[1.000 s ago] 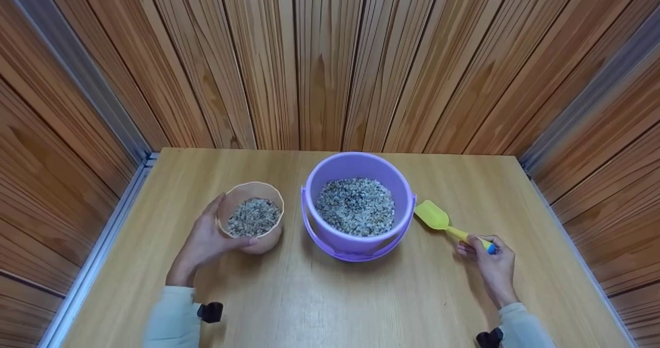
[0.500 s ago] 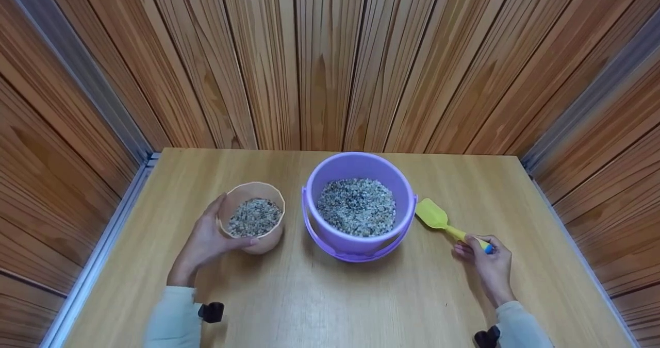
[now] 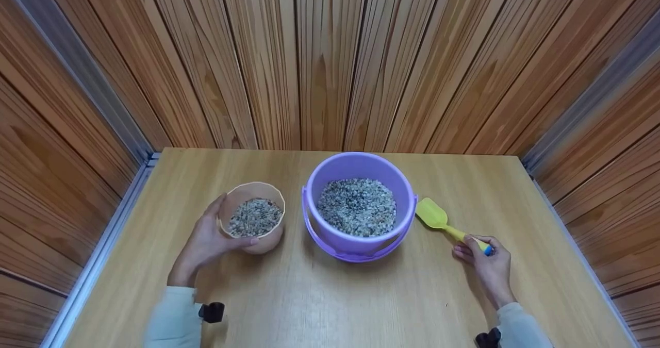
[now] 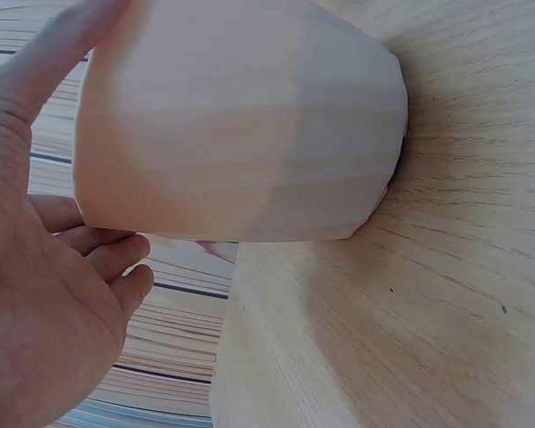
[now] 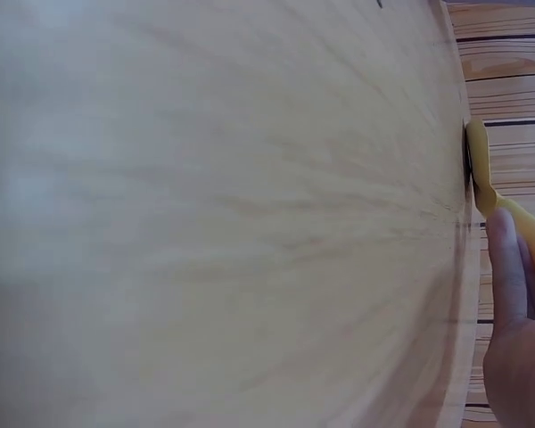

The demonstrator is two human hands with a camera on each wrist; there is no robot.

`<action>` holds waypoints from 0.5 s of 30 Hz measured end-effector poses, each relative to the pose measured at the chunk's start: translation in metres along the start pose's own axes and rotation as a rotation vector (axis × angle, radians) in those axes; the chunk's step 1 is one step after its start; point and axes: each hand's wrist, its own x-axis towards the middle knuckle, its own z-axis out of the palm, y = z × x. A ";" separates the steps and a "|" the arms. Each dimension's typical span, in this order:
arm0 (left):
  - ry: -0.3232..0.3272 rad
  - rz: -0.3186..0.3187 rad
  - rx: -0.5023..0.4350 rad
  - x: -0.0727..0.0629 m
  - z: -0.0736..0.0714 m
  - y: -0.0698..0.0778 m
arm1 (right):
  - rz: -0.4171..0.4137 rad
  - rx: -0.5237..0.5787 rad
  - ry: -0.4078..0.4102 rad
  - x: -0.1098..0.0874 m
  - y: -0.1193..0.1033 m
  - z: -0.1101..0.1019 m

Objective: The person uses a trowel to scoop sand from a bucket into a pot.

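Observation:
My left hand (image 3: 209, 239) grips a peach-coloured cup (image 3: 268, 243) from its left side, thumb across the front near the rim. Grey gravel (image 3: 255, 217) lies inside this cup, which stands on the table and fills much of the left wrist view. In the table's middle stands a purple bucket (image 3: 356, 247) holding more of the same gravel. To the right of it, my right hand (image 3: 490, 270) pinches the handle of a small yellow toy shovel (image 3: 433, 214) near its blue end. The shovel's blade points toward the bucket, close beside its wall.
The wooden table (image 3: 330, 307) ends at the back against a wood-plank wall (image 3: 319, 69). Plank walls with metal rails (image 3: 98, 255) close off both sides. The bucket's purple handle (image 3: 330, 252) hangs down in front.
The right hand and shovel have shifted very slightly left and up. The left hand, cup and bucket stay in place.

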 end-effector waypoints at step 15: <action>0.000 0.028 0.004 -0.001 0.000 -0.001 | 0.039 -0.248 -0.049 0.001 -0.002 -0.006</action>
